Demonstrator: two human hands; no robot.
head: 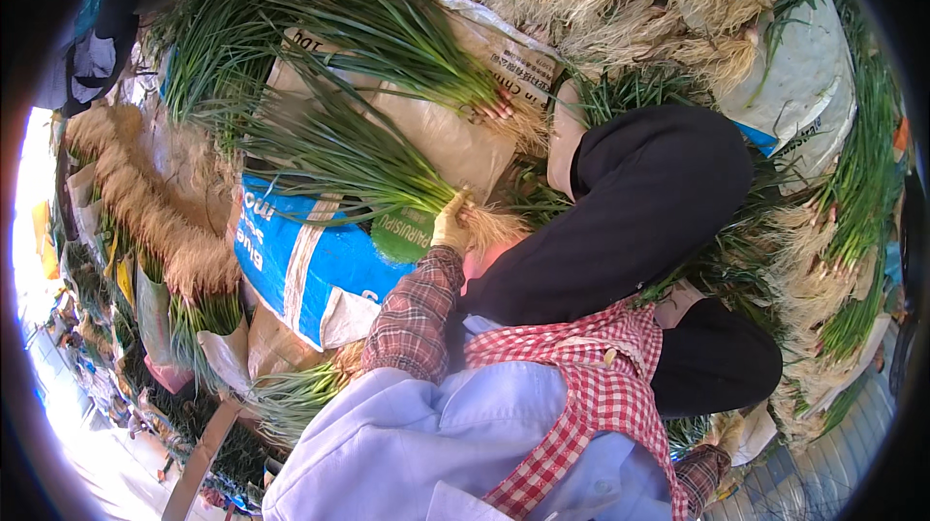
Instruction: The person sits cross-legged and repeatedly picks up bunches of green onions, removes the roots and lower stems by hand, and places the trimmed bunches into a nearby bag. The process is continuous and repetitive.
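My left hand point(452, 225), in a cream glove under a plaid sleeve, grips a bunch of green onion plants point(392, 176) near its pale roots; the long leaves spread towards the upper left. Above it a second green onion bunch point(436, 67) lies on a beige printed sack point(407, 121). A blue printed sack point(327, 267) lies under and beside the held leaves. My right hand point(721, 434) is low at the right, beyond the other plaid sleeve, partly hidden beside a pale sack piece; its fingers cannot be made out.
Rooted green onion bundles point(152, 194) stand in rows at the left. More bunches with dense pale roots point(581, 5) line the top, and others point(835, 252) lie at the right. A white sack point(806, 78) is at the upper right. My bent legs in black trousers point(617, 209) cross the middle.
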